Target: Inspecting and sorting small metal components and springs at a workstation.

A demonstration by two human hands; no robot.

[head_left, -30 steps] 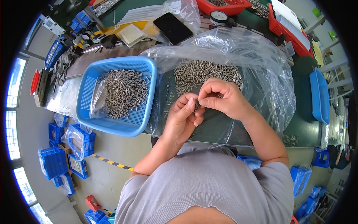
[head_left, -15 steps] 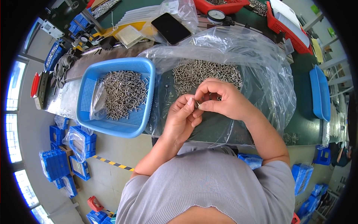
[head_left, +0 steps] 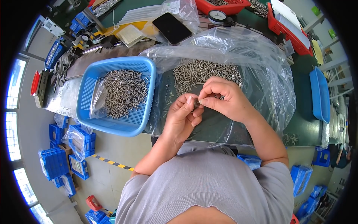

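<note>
My left hand (head_left: 182, 114) is closed, its thumb and fingers pinching a small dark round metal part (head_left: 196, 103). Beside that part, my right hand (head_left: 225, 99) pinches with thumb and forefinger at the tips; whatever they grip is too small to make out. Both hands meet in front of a loose pile of small metal pins (head_left: 207, 71), which lies on a clear plastic sheet (head_left: 266, 80). To the left, a blue plastic basket (head_left: 85, 93) holds many similar pins (head_left: 125, 93) and a clear plastic bag (head_left: 98, 99).
The green workbench (head_left: 304, 130) carries a black phone (head_left: 172, 28), a dial gauge (head_left: 217, 15) and red baskets (head_left: 274, 26) toward the back. A narrow blue tray (head_left: 320, 95) is at the right edge. Blue crates (head_left: 54, 163) stand on the floor at left.
My right fingertips have shifted slightly right, away from the left fingers, exposing more of the dark part. My left hand stays nearly in place.
</note>
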